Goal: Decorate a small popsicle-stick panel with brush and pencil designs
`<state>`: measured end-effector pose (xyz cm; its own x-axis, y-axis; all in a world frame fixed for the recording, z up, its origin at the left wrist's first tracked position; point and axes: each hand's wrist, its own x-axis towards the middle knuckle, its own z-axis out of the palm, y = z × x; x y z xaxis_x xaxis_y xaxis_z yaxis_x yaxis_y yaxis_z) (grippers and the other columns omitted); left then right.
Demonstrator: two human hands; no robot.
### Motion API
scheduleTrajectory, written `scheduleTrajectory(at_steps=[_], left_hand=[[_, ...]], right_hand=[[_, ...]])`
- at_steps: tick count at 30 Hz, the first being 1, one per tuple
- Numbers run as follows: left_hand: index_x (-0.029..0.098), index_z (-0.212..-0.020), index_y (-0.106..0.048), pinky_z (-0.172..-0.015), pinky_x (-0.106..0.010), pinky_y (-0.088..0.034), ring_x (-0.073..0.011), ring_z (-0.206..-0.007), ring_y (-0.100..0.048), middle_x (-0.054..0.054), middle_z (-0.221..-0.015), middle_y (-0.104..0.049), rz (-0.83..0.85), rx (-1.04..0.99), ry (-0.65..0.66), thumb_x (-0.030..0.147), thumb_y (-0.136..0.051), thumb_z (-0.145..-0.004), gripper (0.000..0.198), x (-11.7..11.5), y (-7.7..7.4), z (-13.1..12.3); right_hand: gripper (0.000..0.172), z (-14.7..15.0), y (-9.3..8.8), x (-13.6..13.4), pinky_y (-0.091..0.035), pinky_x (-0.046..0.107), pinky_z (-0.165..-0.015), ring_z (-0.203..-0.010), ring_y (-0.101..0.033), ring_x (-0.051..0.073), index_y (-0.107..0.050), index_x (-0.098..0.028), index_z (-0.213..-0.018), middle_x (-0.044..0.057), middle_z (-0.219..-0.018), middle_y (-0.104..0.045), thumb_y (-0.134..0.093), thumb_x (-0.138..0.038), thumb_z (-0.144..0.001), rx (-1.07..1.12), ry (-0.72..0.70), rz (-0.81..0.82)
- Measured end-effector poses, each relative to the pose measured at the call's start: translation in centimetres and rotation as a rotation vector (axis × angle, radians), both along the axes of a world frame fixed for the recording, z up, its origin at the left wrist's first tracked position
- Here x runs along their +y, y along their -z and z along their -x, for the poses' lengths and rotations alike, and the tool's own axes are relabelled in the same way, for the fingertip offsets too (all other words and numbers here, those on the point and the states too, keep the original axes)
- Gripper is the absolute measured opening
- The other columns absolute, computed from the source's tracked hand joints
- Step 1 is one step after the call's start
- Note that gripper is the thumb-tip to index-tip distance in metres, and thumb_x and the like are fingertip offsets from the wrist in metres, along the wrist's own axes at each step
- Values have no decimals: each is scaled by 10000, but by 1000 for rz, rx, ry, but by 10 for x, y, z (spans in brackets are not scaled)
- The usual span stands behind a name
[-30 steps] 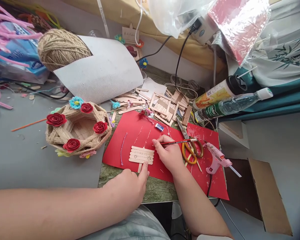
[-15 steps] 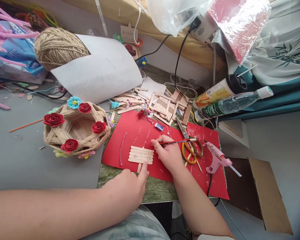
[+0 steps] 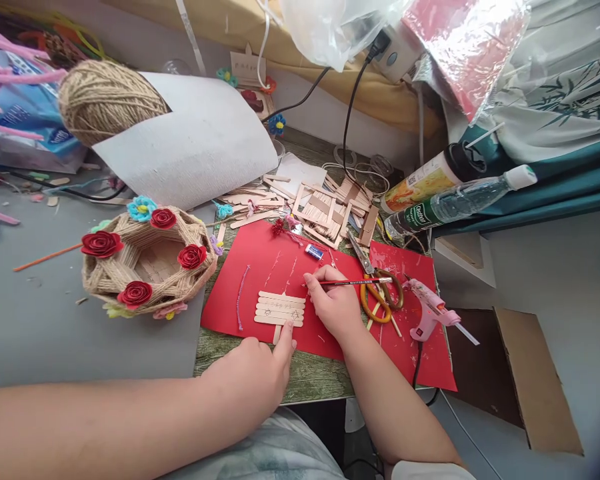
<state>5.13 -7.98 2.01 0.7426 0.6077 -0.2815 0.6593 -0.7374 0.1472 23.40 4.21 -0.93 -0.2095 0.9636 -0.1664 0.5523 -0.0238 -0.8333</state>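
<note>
A small sign of craft sticks [image 3: 279, 309] lies on red paper [image 3: 230, 293], with one stick as a post at its lower edge. It bears faint pencil writing and two small star- or flower-like drawings. My left hand [image 3: 265, 367] rests its outstretched index finger on the sign's lower right, its other fingers curled under. A red and black pencil [image 3: 355, 283] is gripped in my right hand [image 3: 333, 303], just right of the sign. The pencil's tip points left near the sign's upper right corner; whether it touches is unclear.
Scissors [image 3: 375, 280] and a pink glue gun [image 3: 430, 310] lie at the right. An eraser [image 3: 313, 251] and loose craft sticks [image 3: 320, 213] are behind. A twine basket with red roses [image 3: 145, 267] stands left. A bottle [image 3: 460, 200] leans at the back right.
The view has shifted slightly, so everything appears a little further left. Both hands keep nearly the same pose, and the sign stays under my left index finger.
</note>
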Motion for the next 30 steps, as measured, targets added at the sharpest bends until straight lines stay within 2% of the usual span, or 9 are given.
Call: scheduleTrajectory(at_steps=[8, 14, 20, 23, 27, 30], left_hand=[[161, -1393, -712, -516, -290, -405, -129, -569, -628, -328, -1543, -529, -45, -82, -41, 165, -714, -835, 558, -3, 4, 2], [173, -1489, -627, -506, -310, -407, -182, -588, -667, -324, -1590, -471, -13, 55, 26, 165, -679, -843, 649, -1, 0, 0], [153, -1422, -690, -501, -311, -411, -188, -576, -671, -337, -1557, -504, -30, -11, -6, 151, -705, -819, 603, -2, 1, 0], [164, -1418, -695, -500, -314, -395, -195, -572, -672, -326, -1557, -512, -36, 4, 4, 143, -692, -817, 601, -1, 0, -1], [160, -1445, -671, -501, -315, -394, -198, -577, -676, -326, -1561, -507, -42, 18, 3, 126, -683, -814, 632, -1, 1, -1], [151, -1434, -679, -505, -309, -395, -185, -573, -668, -336, -1553, -510, -41, -22, -17, 124, -699, -803, 632, -3, 3, -1]], right_hand=[[373, 0, 0, 0, -430, 292, -538, -578, -563, 182, -564, -251, -784, 1, -669, -621, -615, -550, -1000, -40, -11, 6], [375, 1, -2, 1, -441, 303, -559, -605, -565, 194, -547, -252, -764, 3, -669, -615, -623, -539, -994, -38, -23, 2], [351, 2, -3, 0, -446, 301, -575, -602, -550, 176, -573, -242, -766, -3, -681, -608, -631, -499, -999, -45, -30, -16], [376, 0, 0, 0, -439, 294, -536, -553, -535, 160, -570, -242, -767, -10, -667, -607, -642, -539, -986, -9, -19, 23], [419, -4, 5, -1, -387, 269, -420, -457, -497, 140, -534, -258, -805, -45, -614, -569, -662, -630, -949, 197, 96, 166], [428, -5, 5, -2, -392, 267, -417, -445, -493, 133, -545, -258, -811, -43, -623, -582, -670, -647, -940, 196, 93, 158]])
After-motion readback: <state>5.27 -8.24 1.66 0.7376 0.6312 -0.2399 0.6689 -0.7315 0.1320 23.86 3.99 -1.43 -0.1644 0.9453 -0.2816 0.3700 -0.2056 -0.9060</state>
